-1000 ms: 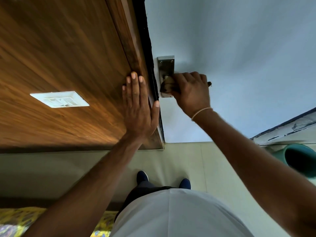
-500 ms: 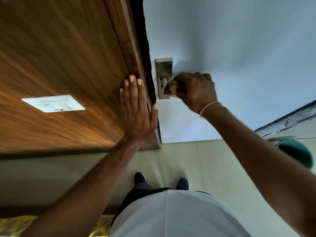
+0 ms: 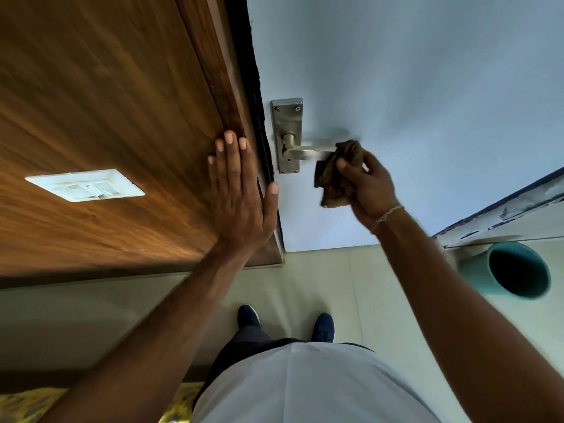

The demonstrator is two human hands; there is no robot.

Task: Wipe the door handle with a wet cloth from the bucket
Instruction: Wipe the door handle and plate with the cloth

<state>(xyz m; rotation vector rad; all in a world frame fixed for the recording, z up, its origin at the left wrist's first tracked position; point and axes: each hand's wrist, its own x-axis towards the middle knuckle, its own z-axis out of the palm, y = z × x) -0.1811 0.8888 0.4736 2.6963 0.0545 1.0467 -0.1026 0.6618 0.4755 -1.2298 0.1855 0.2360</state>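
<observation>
A steel lever door handle (image 3: 308, 153) on a metal backplate (image 3: 287, 117) is fixed to the pale blue door (image 3: 412, 87). My right hand (image 3: 370, 187) grips a bunched brown cloth (image 3: 337, 175), which touches the outer end of the lever and hangs below it. My left hand (image 3: 239, 190) lies flat with fingers spread on the wooden frame beside the door's edge. A teal bucket (image 3: 476, 265) stands on the floor at the right, its inside dark.
A wooden panel (image 3: 106, 102) with a white switch plate (image 3: 85, 184) fills the left. My two blue shoes (image 3: 248, 315) stand on the pale tiled floor (image 3: 335, 285). A worn skirting edge (image 3: 503, 206) runs behind the bucket.
My right hand has slid with the cloth from the handle's base out to the lever's end, uncovering the lever. My left hand has stayed flat on the frame.
</observation>
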